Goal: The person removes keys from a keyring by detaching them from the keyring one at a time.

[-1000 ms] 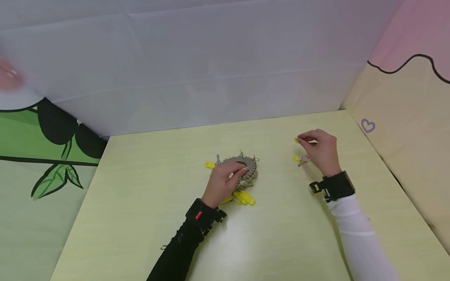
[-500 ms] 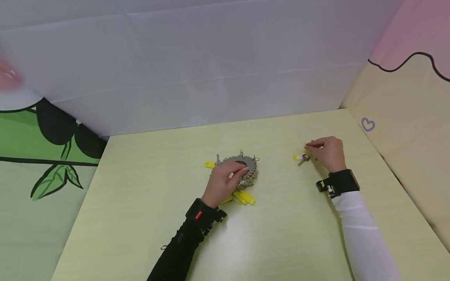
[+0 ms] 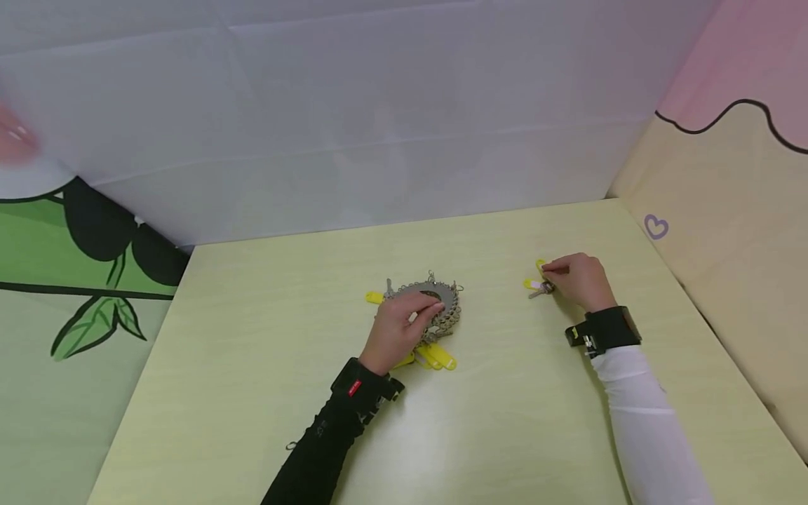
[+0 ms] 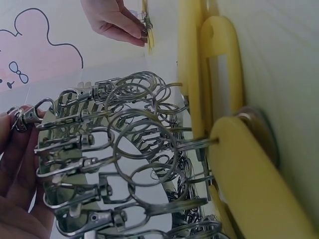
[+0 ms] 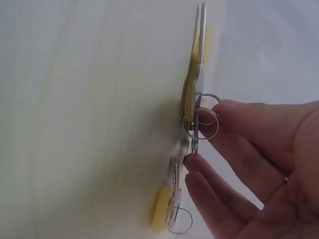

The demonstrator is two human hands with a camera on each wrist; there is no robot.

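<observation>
At the table's middle my left hand (image 3: 398, 326) pinches a grey ring-shaped holder (image 3: 449, 291). Metal swivel clips (image 4: 87, 163) with split rings line its edge, and yellow key tags (image 3: 442, 356) hang out at the near side. One more yellow tag (image 3: 374, 297) and a key lie out to its left. Off to the right, my right hand (image 3: 583, 279) pinches a split ring (image 5: 214, 130) between thumb and forefinger, with keys (image 5: 200, 64) and a yellow tag (image 5: 191, 94) on it. Just under it lies a second key (image 3: 541, 290) with a yellow tag (image 3: 532, 284).
The pale wood-look table (image 3: 265, 400) meets a white sheet (image 3: 353, 126) at the back. A cream and pink panel (image 3: 726, 231) stands along the right, a printed green panel (image 3: 76, 252) on the left. A blurred pinkish shape (image 3: 15, 137) shows at the upper left edge.
My right hand has come down nearer the table and slightly right, and its yellow tag now shows past the fingertips. The key below has turned a little. My left hand stays put.
</observation>
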